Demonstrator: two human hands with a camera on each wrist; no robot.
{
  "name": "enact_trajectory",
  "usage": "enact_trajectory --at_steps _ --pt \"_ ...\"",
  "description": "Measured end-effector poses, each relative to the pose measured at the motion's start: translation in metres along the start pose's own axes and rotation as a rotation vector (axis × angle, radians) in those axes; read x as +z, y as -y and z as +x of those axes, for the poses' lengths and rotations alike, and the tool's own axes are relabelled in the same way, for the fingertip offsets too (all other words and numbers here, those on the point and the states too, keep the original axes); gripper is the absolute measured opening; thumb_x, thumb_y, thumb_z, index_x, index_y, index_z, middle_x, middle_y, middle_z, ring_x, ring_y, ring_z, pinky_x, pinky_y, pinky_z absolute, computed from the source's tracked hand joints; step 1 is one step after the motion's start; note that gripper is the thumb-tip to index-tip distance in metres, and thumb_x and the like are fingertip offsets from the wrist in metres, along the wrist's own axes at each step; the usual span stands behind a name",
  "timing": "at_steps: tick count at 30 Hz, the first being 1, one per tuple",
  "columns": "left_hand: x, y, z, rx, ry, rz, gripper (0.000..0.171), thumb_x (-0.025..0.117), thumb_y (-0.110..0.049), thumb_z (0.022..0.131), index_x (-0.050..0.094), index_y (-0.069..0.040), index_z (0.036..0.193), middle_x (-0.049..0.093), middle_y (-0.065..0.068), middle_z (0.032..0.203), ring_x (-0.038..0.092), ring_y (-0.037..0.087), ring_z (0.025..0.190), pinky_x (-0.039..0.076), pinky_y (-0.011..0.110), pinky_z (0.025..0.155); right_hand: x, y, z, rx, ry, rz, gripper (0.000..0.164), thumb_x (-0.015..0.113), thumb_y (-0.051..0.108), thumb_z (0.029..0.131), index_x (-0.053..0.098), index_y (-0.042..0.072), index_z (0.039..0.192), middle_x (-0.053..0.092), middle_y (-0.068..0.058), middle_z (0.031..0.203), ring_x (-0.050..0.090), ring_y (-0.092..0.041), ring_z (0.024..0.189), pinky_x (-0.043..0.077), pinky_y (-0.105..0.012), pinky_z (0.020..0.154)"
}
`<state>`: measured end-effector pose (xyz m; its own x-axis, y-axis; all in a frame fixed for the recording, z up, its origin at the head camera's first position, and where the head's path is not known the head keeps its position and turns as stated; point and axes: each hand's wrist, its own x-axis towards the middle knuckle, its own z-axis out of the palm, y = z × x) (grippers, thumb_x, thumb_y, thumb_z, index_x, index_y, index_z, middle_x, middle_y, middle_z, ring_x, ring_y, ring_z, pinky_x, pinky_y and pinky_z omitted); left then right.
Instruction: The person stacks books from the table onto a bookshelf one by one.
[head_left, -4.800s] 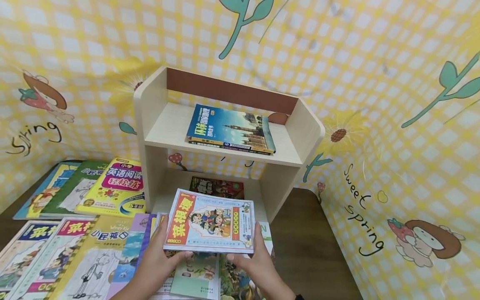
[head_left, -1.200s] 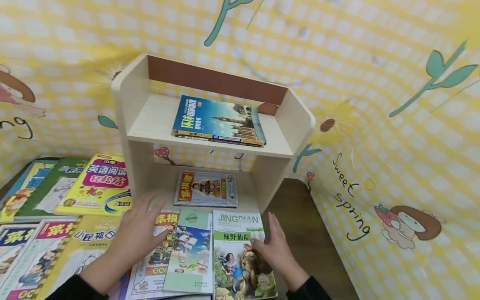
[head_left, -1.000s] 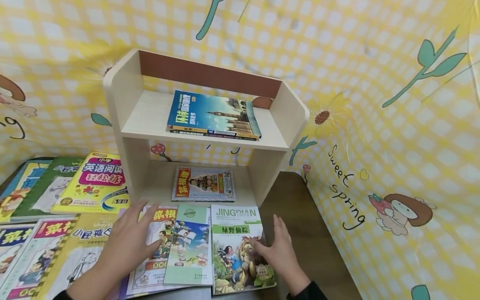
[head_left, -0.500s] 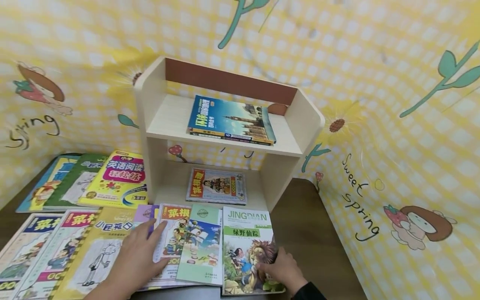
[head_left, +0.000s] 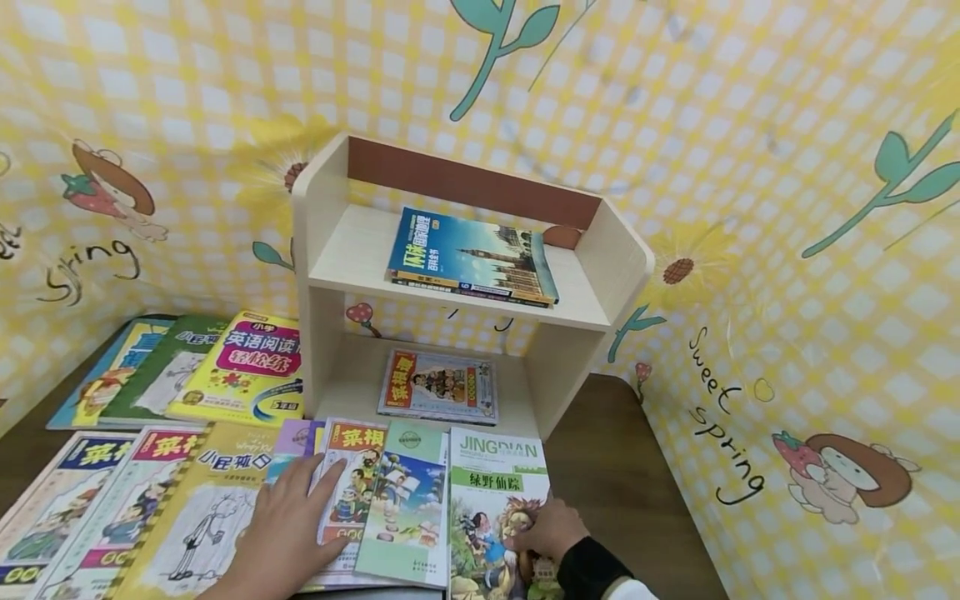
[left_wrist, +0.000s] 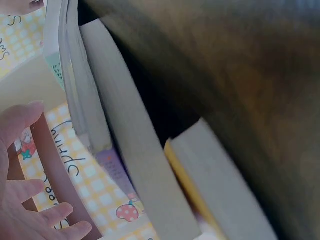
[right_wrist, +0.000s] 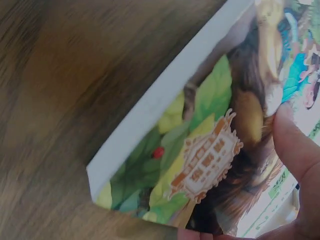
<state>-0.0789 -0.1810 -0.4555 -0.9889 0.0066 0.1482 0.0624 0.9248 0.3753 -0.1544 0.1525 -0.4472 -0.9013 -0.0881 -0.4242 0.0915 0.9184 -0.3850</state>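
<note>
My right hand (head_left: 551, 531) grips the right edge of a storybook (head_left: 480, 492) with a lion on its cover. In the right wrist view its thumb (right_wrist: 292, 142) lies on the cover of the storybook (right_wrist: 240, 125) and fingertips show at the edge. My left hand (head_left: 292, 525) is spread over the books to the left, its fingers apart and holding nothing, as the left wrist view also shows. Near it lie a comic-cover book (head_left: 352, 483) and a thin green-bordered book (head_left: 408, 500).
Behind the hands stands a two-tier bookshelf (head_left: 322, 325). A blue book (head_left: 472, 250) tops the upper pile; a red-and-blue book (head_left: 438, 383) lies on the lower shelf. A yellow spiral book (head_left: 206, 517) and several others spread left on the dark table (head_left: 630, 483).
The book held in both hands earlier now lies on the lower shelf. My right hand has come in from the right and taken hold of the storybook's edge; my left stays spread.
</note>
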Motion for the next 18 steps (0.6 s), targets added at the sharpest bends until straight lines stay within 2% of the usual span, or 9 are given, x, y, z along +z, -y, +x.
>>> enact_trajectory --at_steps 2,4,8,13,16,18 --pt "0.001 0.0 0.001 -0.024 0.05 0.006 0.097 0.087 -0.046 0.061 0.046 -0.009 0.141 0.038 0.028 0.142 0.029 0.052 0.131 0.019 0.077 0.099 -0.001 0.002 0.0 0.03 0.003 -0.01 0.045 0.079 0.038 0.079 0.072 0.001 0.104 0.065 -0.016 0.094 0.063 -0.035 0.085 0.052 -0.049 0.077" --pt "0.002 0.0 0.002 -0.039 0.072 0.016 0.099 0.087 -0.047 0.061 0.045 -0.008 0.142 0.037 0.029 0.143 0.027 0.053 0.132 0.017 0.077 0.099 -0.001 0.004 0.001 0.054 0.012 -0.021 0.051 0.079 0.038 0.079 0.07 0.0 0.112 0.065 -0.02 0.103 0.063 -0.038 0.092 0.052 -0.05 0.081" --pt "0.002 0.001 0.0 -0.017 0.03 0.014 0.096 0.087 -0.043 0.062 0.046 -0.007 0.141 0.037 0.029 0.142 0.027 0.052 0.131 0.017 0.078 0.098 -0.003 0.007 0.005 0.049 0.027 -0.063 0.054 0.078 0.038 0.08 0.066 0.002 0.121 0.063 -0.022 0.115 0.06 -0.04 0.103 0.049 -0.051 0.088" --pt "0.001 -0.003 0.0 0.04 -0.022 -0.005 0.093 0.087 -0.039 0.064 0.046 -0.006 0.14 0.037 0.028 0.142 0.03 0.051 0.13 0.019 0.079 0.097 -0.004 0.002 0.009 -0.013 0.075 -0.129 0.055 0.072 0.039 0.085 0.061 0.01 0.131 0.061 -0.019 0.126 0.057 -0.039 0.113 0.046 -0.05 0.093" --pt "0.003 -0.004 0.0 0.064 -0.035 -0.002 0.093 0.087 -0.039 0.063 0.046 -0.006 0.14 0.038 0.028 0.142 0.031 0.051 0.129 0.02 0.079 0.096 -0.001 -0.005 0.009 -0.016 0.074 -0.09 0.057 0.071 0.04 0.086 0.06 0.01 0.132 0.059 -0.018 0.129 0.053 -0.039 0.12 0.044 -0.05 0.097" --pt "0.004 -0.004 -0.001 0.073 -0.035 -0.002 0.094 0.088 -0.039 0.062 0.046 -0.006 0.14 0.038 0.028 0.142 0.032 0.052 0.129 0.021 0.079 0.096 0.004 -0.01 0.008 0.006 0.03 -0.037 0.059 0.074 0.042 0.083 0.063 0.003 0.126 0.058 -0.024 0.128 0.054 -0.041 0.118 0.045 -0.051 0.096"
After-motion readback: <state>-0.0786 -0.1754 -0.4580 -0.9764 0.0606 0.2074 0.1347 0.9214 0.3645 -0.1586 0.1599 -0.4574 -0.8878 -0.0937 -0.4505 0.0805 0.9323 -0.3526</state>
